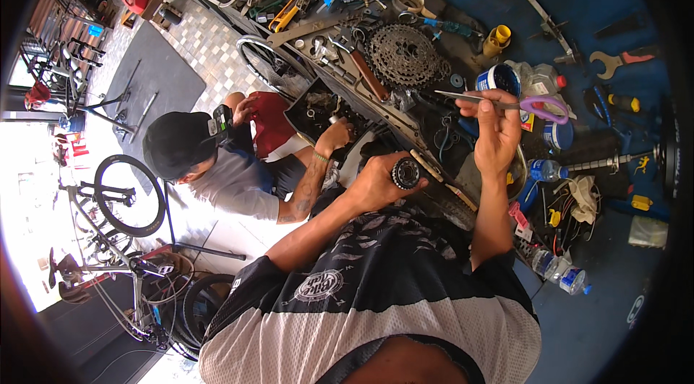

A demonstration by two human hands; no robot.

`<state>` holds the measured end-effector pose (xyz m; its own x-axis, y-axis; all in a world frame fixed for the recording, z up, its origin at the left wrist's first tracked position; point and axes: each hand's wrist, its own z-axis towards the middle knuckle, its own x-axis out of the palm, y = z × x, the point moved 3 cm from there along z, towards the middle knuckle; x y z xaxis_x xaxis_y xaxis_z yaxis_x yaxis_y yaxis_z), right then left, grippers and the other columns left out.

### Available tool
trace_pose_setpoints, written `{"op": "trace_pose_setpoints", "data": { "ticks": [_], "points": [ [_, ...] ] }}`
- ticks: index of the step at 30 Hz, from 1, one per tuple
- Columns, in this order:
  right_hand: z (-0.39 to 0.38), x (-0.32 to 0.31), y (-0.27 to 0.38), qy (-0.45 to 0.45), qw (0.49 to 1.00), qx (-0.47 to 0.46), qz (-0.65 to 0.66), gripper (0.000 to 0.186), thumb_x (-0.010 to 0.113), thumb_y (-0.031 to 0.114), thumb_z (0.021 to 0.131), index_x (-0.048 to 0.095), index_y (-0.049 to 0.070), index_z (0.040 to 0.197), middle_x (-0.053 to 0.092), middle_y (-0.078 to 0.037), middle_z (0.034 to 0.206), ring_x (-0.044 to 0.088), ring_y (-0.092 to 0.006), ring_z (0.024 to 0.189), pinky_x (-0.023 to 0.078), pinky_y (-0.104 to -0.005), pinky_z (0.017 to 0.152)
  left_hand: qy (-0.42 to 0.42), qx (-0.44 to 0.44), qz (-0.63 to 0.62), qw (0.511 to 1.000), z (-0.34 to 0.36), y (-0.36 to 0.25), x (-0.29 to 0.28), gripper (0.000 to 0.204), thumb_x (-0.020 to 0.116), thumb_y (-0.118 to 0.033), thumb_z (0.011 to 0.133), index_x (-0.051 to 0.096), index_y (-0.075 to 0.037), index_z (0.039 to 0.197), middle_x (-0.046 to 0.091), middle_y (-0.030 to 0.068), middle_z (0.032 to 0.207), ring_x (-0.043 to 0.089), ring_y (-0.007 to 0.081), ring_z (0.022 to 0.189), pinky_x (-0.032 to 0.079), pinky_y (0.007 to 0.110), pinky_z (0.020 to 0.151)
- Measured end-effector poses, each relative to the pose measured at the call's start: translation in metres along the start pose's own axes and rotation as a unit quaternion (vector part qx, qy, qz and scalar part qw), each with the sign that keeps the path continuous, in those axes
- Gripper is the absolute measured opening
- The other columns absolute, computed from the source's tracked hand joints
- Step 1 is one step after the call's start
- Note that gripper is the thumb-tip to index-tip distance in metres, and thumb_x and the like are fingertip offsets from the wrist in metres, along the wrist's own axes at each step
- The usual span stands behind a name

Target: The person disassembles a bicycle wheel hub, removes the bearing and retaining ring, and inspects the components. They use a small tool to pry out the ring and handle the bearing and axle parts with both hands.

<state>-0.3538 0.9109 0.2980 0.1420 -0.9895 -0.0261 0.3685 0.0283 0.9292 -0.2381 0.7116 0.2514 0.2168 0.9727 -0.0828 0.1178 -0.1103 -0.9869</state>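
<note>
My left hand (376, 189), at the middle in front of my shirt, is closed around a dark, round bicycle hub part (405, 174). Its toothed or ribbed rim and lighter inner ring face up; the rest is hidden in the palm. Further right, my right hand (497, 140) is raised over the bench edge and grips a pair of scissors (546, 107) with purple handles. The narrow blades point left across the fingers, away from the hub part. Just behind that hand stands a blue and white tub (499, 79).
A large cassette of sprockets (407, 54) lies on the cluttered workbench, near a wooden-handled tool (369, 75). A co-worker in a black cap (177, 144) crouches at left, one hand in a parts drawer (318, 113). Bicycles (119, 239) stand behind. Plastic bottles (571, 279) lie at right.
</note>
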Motion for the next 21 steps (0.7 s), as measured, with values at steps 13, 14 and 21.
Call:
{"op": "trace_pose_setpoints", "data": {
  "ticks": [13,14,21],
  "points": [
    [-0.021,0.043,0.055,0.126,0.981,-0.019,0.146,0.030,0.057,-0.006,0.108,0.039,0.003,0.130,0.065,-0.023,0.116,0.077,-0.0346,0.107,0.069,-0.0393,0.091,-0.054,-0.022,-0.073,0.996,0.008,-0.010,-0.027,0.030,0.092,-0.020,0.088,0.068,-0.002,0.090,0.066,0.0039,0.077,0.059,0.0130,0.069,0.049,0.034,0.064],
    [-0.022,0.044,0.058,0.141,0.981,-0.042,0.123,0.030,0.057,-0.006,0.108,0.039,0.003,0.130,0.065,-0.023,0.116,0.077,-0.0343,0.108,0.068,-0.0390,0.092,-0.055,-0.019,-0.076,0.995,0.008,-0.010,-0.029,0.030,0.092,-0.019,0.088,0.068,-0.002,0.090,0.066,0.0037,0.077,0.059,0.0131,0.070,0.049,0.034,0.064],
    [-0.026,0.050,0.067,0.148,0.983,-0.102,0.034,0.029,0.064,-0.012,0.102,0.049,0.001,0.122,0.068,-0.022,0.113,0.077,-0.0331,0.106,0.065,-0.0401,0.091,-0.079,0.059,0.057,0.993,0.009,-0.029,-0.036,0.033,0.093,-0.027,0.086,0.070,-0.004,0.092,0.067,0.0033,0.078,0.061,0.0160,0.076,0.049,0.038,0.076]
  ]
}}
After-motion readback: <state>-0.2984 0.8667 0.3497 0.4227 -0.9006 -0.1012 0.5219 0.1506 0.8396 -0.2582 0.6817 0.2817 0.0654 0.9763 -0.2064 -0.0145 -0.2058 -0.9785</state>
